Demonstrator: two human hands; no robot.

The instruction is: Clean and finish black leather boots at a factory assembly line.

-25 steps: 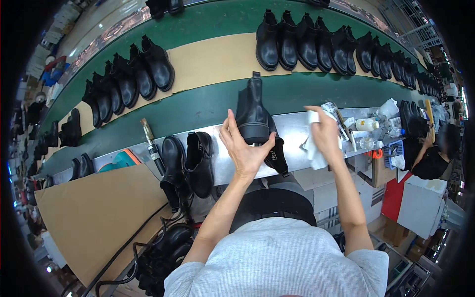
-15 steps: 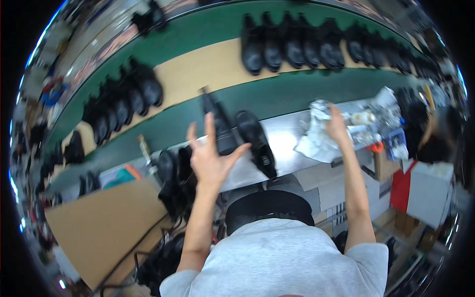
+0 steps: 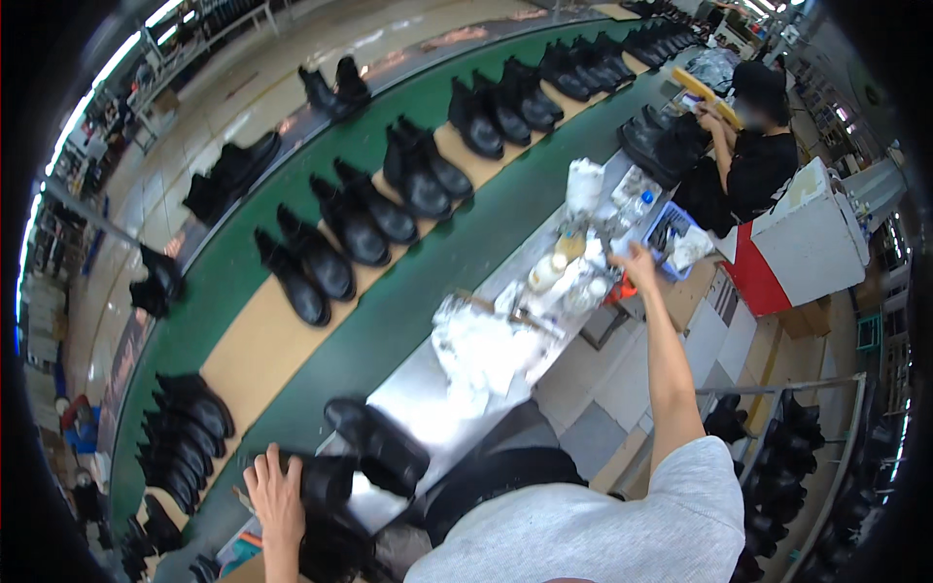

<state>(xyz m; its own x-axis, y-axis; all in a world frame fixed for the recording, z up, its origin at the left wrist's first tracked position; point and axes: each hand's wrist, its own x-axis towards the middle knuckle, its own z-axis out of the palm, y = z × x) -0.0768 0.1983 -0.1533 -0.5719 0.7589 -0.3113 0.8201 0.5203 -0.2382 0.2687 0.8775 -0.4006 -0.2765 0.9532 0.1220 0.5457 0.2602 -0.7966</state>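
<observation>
My left hand [image 3: 277,491] is at the lower left, fingers bent but apart, beside a dark black boot [image 3: 328,478]. Whether its fingertips touch the boot is hard to make out. Another black boot [image 3: 384,447] lies on its side across the metal bench [image 3: 413,398]. My right hand [image 3: 637,270] reaches out over the bench's far end, thumb and fingers parted. Around it are small bottles [image 3: 547,272], a blue basket [image 3: 669,236] with a white cloth, and an orange-red object [image 3: 622,289]. Crumpled white cloth [image 3: 481,350] covers part of the bench between my hands.
Several black boots [image 3: 350,223] stand in pairs on a tan strip [image 3: 255,335] along the green conveyor [image 3: 335,364]. A co-worker [image 3: 763,146] in black sits at the far right, near a white-and-red box [image 3: 792,238]. A boot rack [image 3: 777,466] stands at the lower right.
The view has swung to the right. My left hand has moved away from the two boots on the bench to the dark boot at left. My right hand has left the white cloth for the bottles and basket.
</observation>
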